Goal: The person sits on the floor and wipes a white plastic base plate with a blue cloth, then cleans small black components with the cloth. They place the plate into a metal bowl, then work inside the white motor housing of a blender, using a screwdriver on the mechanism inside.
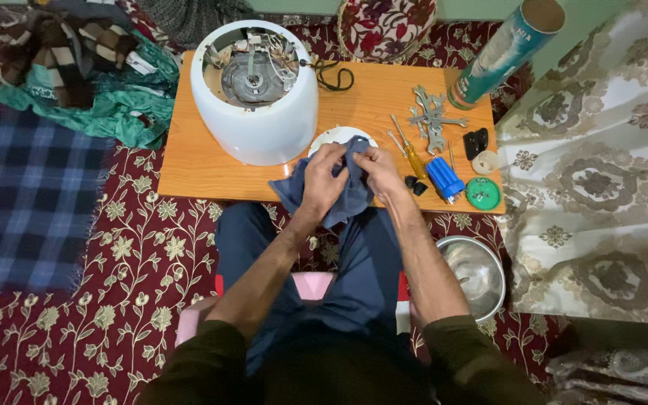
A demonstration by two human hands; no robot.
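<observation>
1. Gripping the blue cloth [339, 196] with both hands at the near edge of the low orange table [189, 161], the person sat with it bunched above the lap.
2. The left hand [322, 180] was curled closed around the cloth's left fold, its fingers wrapped well into the fabric.
3. The right hand [378, 169] was pinched shut on the upper right part of the cloth; whether some small part lay inside that fold could not be told.
4. A good wipe here seemed to call for one hand anchoring the cloth while the other rubbed, keeping the work over the lap so nothing could drop among the tools.
5. The white plate [337, 137] lay just beyond the knuckles, partly hidden by them, with the upturned white appliance [254, 94] touching or just beside it.
6. The yellow-handled screwdriver [412, 154], blue bit holder [444, 178] and green lid [483, 193] lay near the right wrist, so elbows were best kept tucked in.
</observation>
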